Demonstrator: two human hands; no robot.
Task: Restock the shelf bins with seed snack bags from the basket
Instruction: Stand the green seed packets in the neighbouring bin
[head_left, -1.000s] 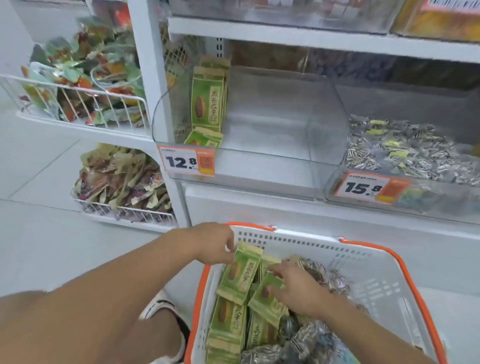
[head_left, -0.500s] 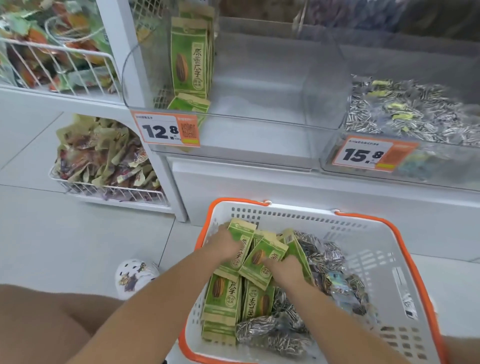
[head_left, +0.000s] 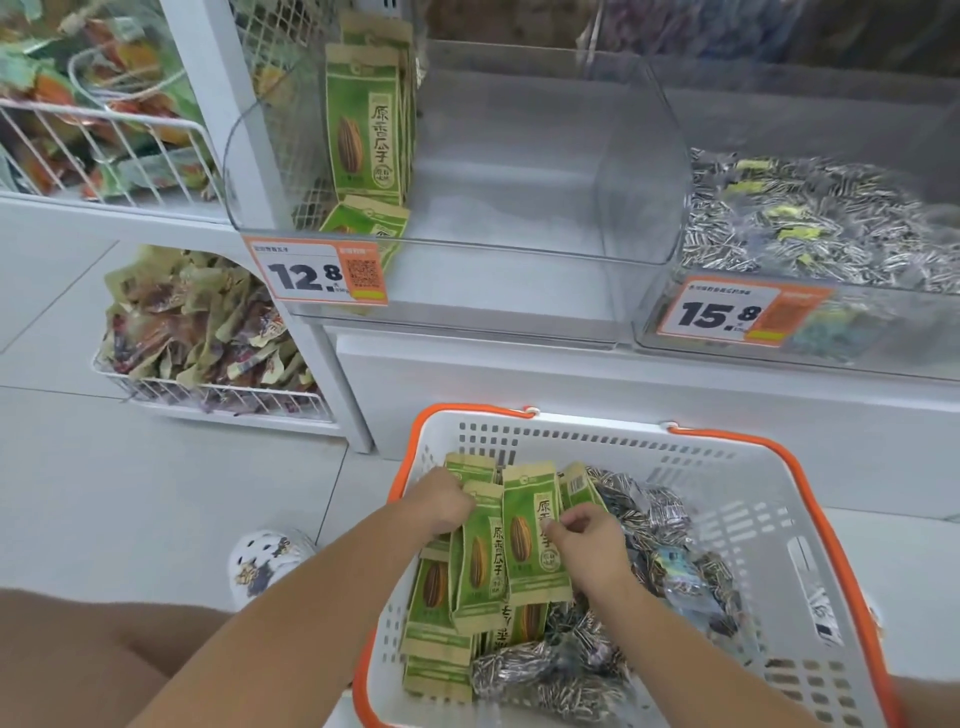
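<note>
Green bags (head_left: 530, 535) now bunched upright, lower centre; left hand (head_left: 441, 501) and right hand (head_left: 587, 540) fingers grip stack in basket (head_left: 727, 452). Lift to near-empty bin (head_left: 519, 249) likely next.

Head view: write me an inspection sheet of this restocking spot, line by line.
Surface: pale tiled floor; white shelf unit.
Job's things: white basket with orange rim holds green seed bags and clear striped seed packs; 12.8 bin nearly bare, a few green bags at its left; 15.8 bin well stocked.
Clutter: wire racks of mixed snack bags at left.
Grips: left hand and right hand both on green bags in the basket.
Cables: nothing seen.
Surroundings: a patterned shoe on the floor.
</note>
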